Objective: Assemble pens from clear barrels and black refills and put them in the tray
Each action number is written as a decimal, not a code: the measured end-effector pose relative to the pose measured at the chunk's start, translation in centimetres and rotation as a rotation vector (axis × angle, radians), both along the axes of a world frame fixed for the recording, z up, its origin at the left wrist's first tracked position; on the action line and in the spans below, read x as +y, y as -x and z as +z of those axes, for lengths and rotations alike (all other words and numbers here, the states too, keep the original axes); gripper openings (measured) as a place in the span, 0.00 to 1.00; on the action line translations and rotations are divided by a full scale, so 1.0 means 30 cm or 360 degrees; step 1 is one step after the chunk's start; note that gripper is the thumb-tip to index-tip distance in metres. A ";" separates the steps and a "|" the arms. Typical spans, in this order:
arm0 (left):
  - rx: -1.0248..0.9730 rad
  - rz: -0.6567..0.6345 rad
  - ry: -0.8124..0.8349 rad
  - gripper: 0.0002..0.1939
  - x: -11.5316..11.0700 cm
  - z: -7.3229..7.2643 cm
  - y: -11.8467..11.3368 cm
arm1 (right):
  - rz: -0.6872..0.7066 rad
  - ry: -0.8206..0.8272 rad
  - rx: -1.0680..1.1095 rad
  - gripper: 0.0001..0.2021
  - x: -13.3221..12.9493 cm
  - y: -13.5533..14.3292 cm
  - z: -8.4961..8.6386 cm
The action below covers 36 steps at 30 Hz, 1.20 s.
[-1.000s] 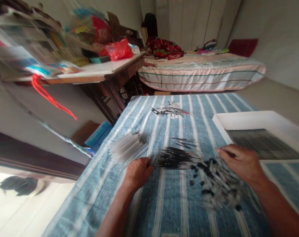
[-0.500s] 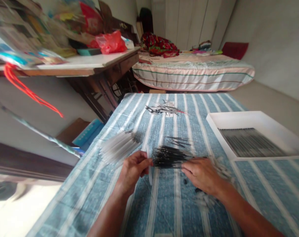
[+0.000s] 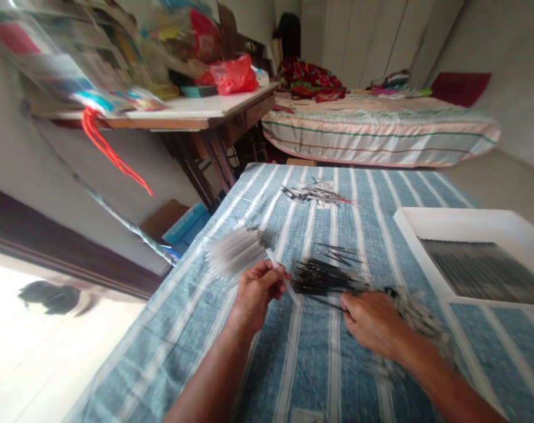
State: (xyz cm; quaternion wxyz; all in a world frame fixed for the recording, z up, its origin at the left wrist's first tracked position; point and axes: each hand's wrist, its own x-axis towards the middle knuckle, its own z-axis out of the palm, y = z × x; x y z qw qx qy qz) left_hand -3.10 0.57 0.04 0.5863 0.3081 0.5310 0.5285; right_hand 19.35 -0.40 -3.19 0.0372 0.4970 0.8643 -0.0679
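Between thumb and fingers my left hand (image 3: 260, 291) pinches a slim whitish tube (image 3: 290, 289), tilted with its lower end toward the right. My right hand (image 3: 370, 320) is closed on the end of a thin black rod (image 3: 322, 301), which points left toward the tube; the fingertips are partly hidden. Just beyond both hands lies a bundle of thin black rods (image 3: 322, 276), with a few loose ones behind it. Left of it is a pile of translucent whitish tubes (image 3: 235, 252). Beside and partly under my right forearm lie small whitish pieces (image 3: 419, 311), blurred.
A white open box (image 3: 460, 220) at the right holds a row of dark grey sticks (image 3: 482, 270). Farther back on the striped cloth (image 3: 240, 364) is a heap of mixed thin pieces (image 3: 315, 192). A cluttered desk (image 3: 182, 114) stands left and a bed (image 3: 381, 129) behind.
The view has swung left. The tube in my left hand has tipped from nearly upright to a slant. My right hand has drawn back from the black bundle, with a single rod showing at its fingers.
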 end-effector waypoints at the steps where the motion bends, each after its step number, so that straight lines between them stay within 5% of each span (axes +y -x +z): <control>1: -0.0006 0.0021 0.0001 0.10 0.002 -0.003 0.003 | 0.0013 -0.0006 0.0009 0.09 0.000 -0.002 -0.004; 7: 0.0121 -0.0056 -0.0071 0.09 0.000 -0.009 0.010 | 0.0079 -0.0027 -0.0005 0.11 -0.004 -0.002 -0.012; 16: 0.0395 -0.0890 -0.0008 0.08 -0.030 0.036 0.046 | -0.0016 -0.0132 0.0362 0.10 0.008 -0.081 0.002; 25: 0.0345 -0.1048 0.0035 0.11 -0.018 0.025 0.070 | 0.0059 -0.0462 0.0756 0.08 0.015 -0.177 0.026; 36: 0.0310 -0.1268 0.0021 0.10 -0.014 0.000 0.075 | 0.0234 -0.0503 0.0645 0.10 -0.005 -0.159 0.047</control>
